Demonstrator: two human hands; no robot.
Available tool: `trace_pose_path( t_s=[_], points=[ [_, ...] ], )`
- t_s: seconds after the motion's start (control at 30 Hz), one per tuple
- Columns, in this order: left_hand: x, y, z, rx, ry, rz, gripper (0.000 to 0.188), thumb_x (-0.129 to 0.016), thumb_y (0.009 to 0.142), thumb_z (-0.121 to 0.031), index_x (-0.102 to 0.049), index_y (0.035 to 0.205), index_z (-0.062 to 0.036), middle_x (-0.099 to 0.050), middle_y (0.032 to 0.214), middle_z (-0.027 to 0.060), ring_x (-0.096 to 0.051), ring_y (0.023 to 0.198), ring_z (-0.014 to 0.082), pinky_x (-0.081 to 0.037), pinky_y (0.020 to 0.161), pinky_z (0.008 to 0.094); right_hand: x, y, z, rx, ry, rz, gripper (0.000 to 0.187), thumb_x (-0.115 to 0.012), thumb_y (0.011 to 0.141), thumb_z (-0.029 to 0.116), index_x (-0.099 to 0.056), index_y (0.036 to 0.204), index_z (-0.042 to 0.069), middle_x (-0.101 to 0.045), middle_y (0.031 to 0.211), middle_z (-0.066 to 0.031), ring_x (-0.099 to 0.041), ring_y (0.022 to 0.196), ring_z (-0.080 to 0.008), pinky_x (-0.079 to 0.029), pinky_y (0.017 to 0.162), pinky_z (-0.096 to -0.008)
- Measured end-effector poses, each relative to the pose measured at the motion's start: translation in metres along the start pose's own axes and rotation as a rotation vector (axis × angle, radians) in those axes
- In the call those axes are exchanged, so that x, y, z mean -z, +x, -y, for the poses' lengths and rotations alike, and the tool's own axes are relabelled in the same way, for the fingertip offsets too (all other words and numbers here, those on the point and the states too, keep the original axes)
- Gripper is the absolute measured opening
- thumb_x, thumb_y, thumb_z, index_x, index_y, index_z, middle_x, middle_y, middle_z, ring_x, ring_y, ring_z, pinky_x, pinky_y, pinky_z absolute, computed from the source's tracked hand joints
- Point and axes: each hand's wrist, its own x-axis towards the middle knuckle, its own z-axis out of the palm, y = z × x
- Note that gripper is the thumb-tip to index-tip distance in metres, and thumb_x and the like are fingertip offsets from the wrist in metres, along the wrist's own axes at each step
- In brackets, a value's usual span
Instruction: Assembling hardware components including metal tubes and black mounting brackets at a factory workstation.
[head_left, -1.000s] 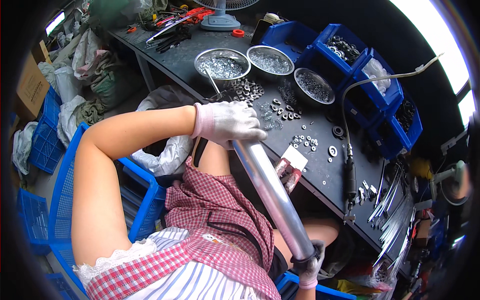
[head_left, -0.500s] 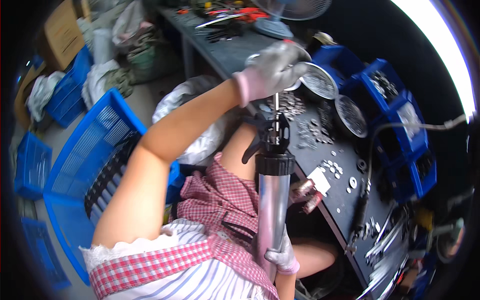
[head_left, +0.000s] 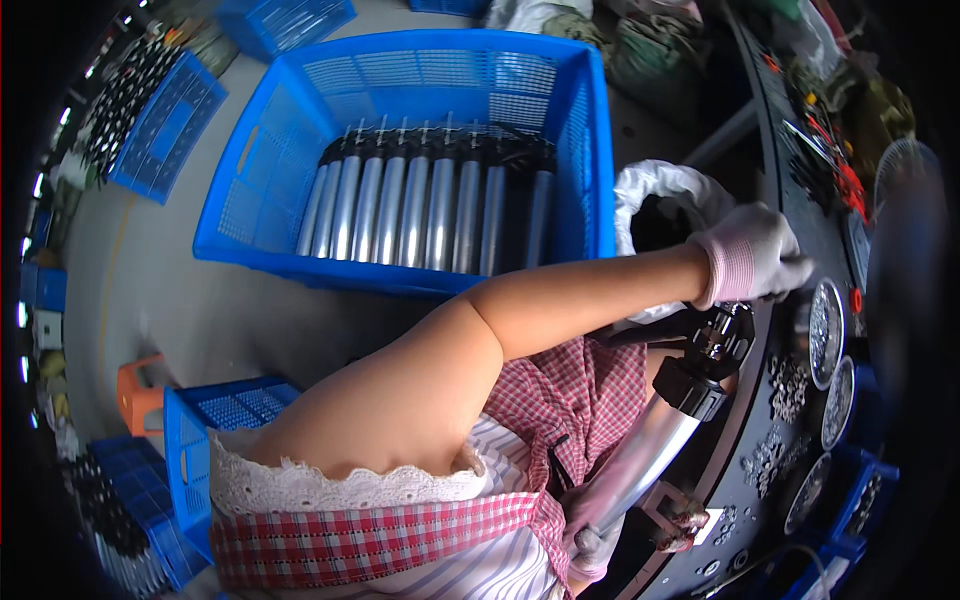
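Filling the far left floor, a blue crate [head_left: 400, 150] holds a row of finished metal tubes [head_left: 430, 205]. Since a moment ago the view has swung left toward it. The silver grease gun [head_left: 650, 440] stands by the dark surface [head_left: 770, 470], its base gripped by the right hand [head_left: 590, 545], while the gloved left hand [head_left: 755, 255] closes on its top rod.

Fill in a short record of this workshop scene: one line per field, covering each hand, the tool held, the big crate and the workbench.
left hand: gloved left hand on the top of the grease gun
right hand: gloved right hand gripping the lower end of the barrel
tool: grease gun, silver barrel, black head, held tilted over the lap
crate: blue crate on the floor, holding a row of similar silver tubes
workbench: dark workbench with metal bowls of small parts
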Motion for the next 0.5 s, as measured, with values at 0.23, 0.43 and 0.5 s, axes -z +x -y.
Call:
trace_pose_path(
  t_s=[0.23, 0.43, 0.5],
  points=[
    [0.031, -0.025, 0.018, 0.218, -0.459, -0.012, 0.048, -0.058, 0.093, -0.029, -0.058, 0.054, -0.0026, -0.059, 0.050, 0.0026, -0.057, 0.047, 0.0099, -0.044, 0.047, 0.0262, 0.027, 0.022, 0.015, -0.046, -0.272, 0.167, 0.086, -0.079, 0.065, 0.026, -0.037, 0.135, -0.003, -0.053, 0.120, -0.0129, -0.053, 0.107, -0.0243, -0.040, 0.093, -0.0344],
    [0.021, -0.041, 0.049, -0.058, -0.200, -0.650, 0.046, -0.059, 0.092, -0.020, -0.038, 0.129, -0.0020, -0.054, 0.101, 0.0145, -0.058, 0.089, 0.0255, -0.047, 0.074, 0.0318, -0.036, 0.065, 0.073, 0.394, -1.016, 0.070, 0.090, -0.069, 0.066, 0.008, -0.026, 0.145, -0.002, -0.048, 0.129, -0.0150, -0.046, 0.117, -0.0278, -0.033, 0.100, -0.0380],
    [0.029, -0.094, 0.017, -0.031, -0.187, -0.457, 0.070, -0.062, 0.090, -0.024, -0.021, 0.143, -0.0032, -0.045, 0.126, 0.0211, -0.054, 0.108, 0.0302, -0.047, 0.085, 0.0349, -0.100, 0.087, 0.091, 0.549, -1.249, -0.012, 0.085, -0.066, 0.068, 0.001, -0.027, 0.144, -0.001, -0.055, 0.122, -0.0197, -0.058, 0.107, -0.0328, -0.047, 0.091, -0.0401]
  ],
)
